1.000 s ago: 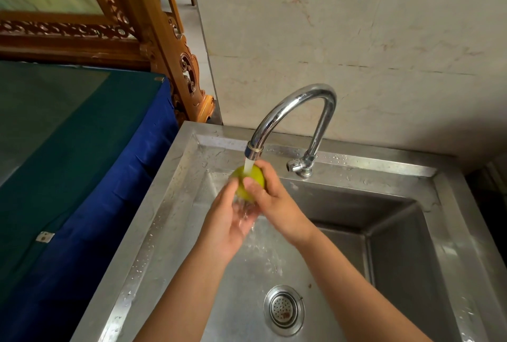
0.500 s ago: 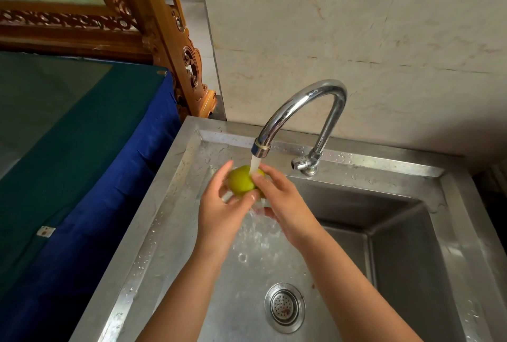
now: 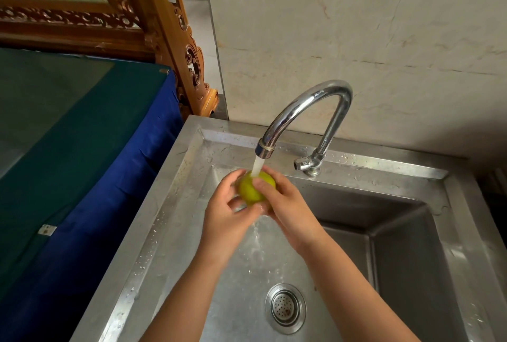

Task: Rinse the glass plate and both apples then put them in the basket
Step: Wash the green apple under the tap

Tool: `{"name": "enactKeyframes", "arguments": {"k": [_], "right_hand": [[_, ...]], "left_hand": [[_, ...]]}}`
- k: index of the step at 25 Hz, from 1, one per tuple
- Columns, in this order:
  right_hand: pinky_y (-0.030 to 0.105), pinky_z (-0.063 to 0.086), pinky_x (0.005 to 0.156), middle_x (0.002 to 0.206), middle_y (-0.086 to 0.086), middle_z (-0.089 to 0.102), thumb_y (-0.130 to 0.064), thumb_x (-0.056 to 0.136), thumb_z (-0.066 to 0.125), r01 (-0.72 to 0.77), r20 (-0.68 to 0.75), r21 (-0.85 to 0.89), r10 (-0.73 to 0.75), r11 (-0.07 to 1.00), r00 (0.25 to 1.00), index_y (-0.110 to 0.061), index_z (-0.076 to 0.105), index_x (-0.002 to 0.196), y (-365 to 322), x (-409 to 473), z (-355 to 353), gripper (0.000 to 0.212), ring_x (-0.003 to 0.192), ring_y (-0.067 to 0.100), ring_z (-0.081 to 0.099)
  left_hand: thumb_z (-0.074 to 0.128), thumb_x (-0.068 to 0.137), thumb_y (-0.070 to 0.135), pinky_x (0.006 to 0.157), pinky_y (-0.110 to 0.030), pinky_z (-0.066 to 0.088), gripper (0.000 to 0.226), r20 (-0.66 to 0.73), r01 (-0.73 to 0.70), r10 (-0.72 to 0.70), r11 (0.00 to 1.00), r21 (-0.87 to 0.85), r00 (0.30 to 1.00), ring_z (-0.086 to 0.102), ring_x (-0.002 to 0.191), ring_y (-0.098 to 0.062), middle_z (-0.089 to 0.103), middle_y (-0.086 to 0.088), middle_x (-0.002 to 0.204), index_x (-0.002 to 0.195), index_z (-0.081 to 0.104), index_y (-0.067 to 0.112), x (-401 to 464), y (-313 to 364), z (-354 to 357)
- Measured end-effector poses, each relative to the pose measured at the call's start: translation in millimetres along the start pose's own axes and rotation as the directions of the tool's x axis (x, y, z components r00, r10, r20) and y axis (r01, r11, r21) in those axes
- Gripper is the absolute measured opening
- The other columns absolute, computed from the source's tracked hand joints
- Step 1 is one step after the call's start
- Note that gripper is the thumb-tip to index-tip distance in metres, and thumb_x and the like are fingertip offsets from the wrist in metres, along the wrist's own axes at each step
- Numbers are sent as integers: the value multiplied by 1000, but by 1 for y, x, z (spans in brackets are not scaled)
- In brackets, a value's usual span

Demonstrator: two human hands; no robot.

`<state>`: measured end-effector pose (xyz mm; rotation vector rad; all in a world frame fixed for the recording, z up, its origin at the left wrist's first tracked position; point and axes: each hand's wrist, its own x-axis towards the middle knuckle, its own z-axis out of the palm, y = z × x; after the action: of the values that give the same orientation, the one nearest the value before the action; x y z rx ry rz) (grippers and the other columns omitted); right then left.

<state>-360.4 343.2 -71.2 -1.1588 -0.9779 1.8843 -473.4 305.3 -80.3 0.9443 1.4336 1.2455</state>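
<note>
Cupping a green apple [image 3: 253, 186] under the running faucet [image 3: 307, 111], left hand [image 3: 226, 221] curled round its left side, right hand [image 3: 288, 206] wrapped over its right with thumb across the front, both together above the steel sink [image 3: 170, 204], water streaming down toward the drain [image 3: 285, 307].

A stainless-steel sink [image 3: 153, 232] fills the right and near part of the scene, its flat rim beaded with water drops. A round perforated metal drain strainer [image 3: 285, 308] sits in the wet basin floor near the front. A curved chrome tap [image 3: 310, 105] stands on the far rim.
</note>
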Motion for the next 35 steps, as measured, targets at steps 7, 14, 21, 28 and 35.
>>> {"name": "enactKeyframes", "arguments": {"k": [7,14,21,28,35], "right_hand": [[39,33,99,116,15,58,-27,95,40,-76,83,151,64,986,994,-5,48,129,0,-2,-8,41,109,26,52],[37,49,86,80,0,68,-35,86,58,-132,-556,-39,88,990,827,-17,59,77,-19,30,-51,20,79,16,65],[36,54,91,64,-1,64,-22,84,63,-240,-604,-107,128,965,787,-11,60,67,-26,59,-68,21,83,17,65],[35,54,89,65,-3,68,-23,82,65,-247,-601,-140,116,959,791,-14,62,63,-12,55,-77,21,80,18,67],[29,46,67,89,4,68,-26,86,60,-307,-614,-225,110,925,781,-14,64,75,2,24,-63,17,63,11,56]], "left_hand": [[72,73,13,76,-16,54,58,97,10,-9,1000,-10,995,66,102,-4,69,6,114,124,56,35,7,0,-2],[69,76,1,74,-26,58,48,34,206,-208,903,-378,977,68,99,-21,65,-13,118,118,60,24,11,2,0],[74,68,5,76,-25,52,56,-49,58,-59,998,-24,997,64,105,-16,64,2,118,109,59,39,6,2,6],[73,70,2,89,-37,54,58,-63,123,-131,986,-116,989,66,103,-15,63,0,120,113,58,38,4,2,4],[70,75,0,68,-22,57,48,-20,196,-206,953,-230,978,67,101,-20,65,-9,114,110,60,32,-4,5,4]]}}
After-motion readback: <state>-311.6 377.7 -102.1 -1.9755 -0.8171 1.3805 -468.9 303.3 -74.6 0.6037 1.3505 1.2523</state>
